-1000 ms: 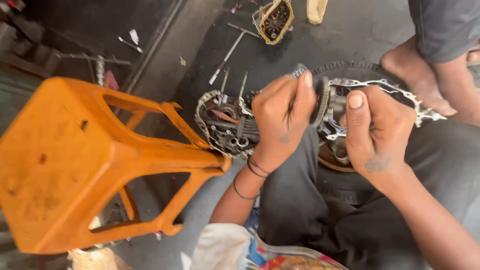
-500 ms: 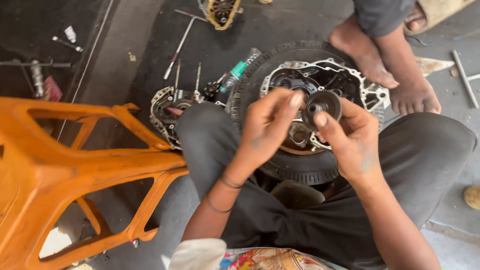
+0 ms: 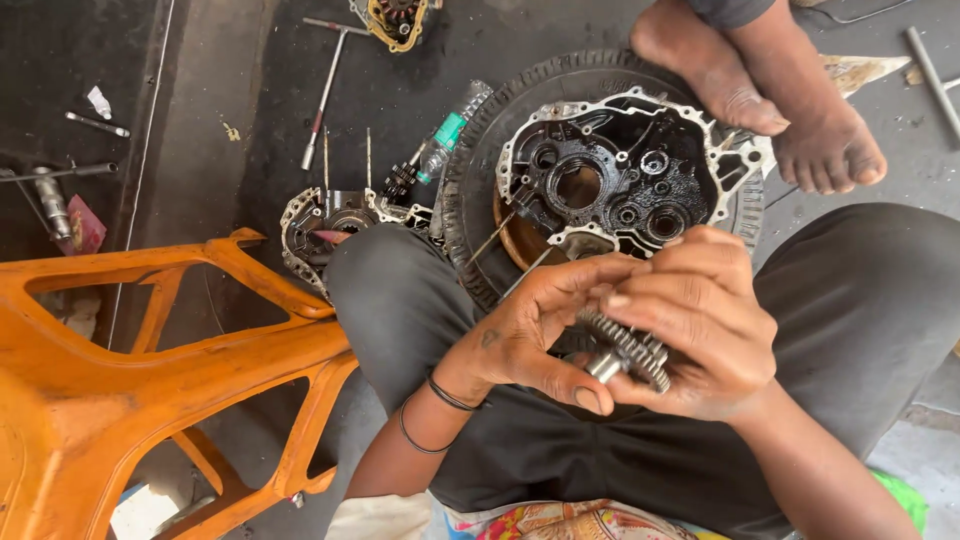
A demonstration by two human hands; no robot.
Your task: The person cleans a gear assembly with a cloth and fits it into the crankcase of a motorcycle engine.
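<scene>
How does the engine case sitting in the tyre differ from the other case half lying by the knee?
The engine case in the tyre lies fully in view, open side up, dark and oily inside. The case half by the knee is partly hidden by the leg and rests on the floor, not in the tyre. Both have pale, scalloped metal rims.

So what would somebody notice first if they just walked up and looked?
Probably the gear cluster, a toothed metal part held in the middle by the left hand and right hand. Just above them, an open, greasy engine case lies inside a tyre on the floor. A big orange plastic stool lies tipped over at the left.
</scene>
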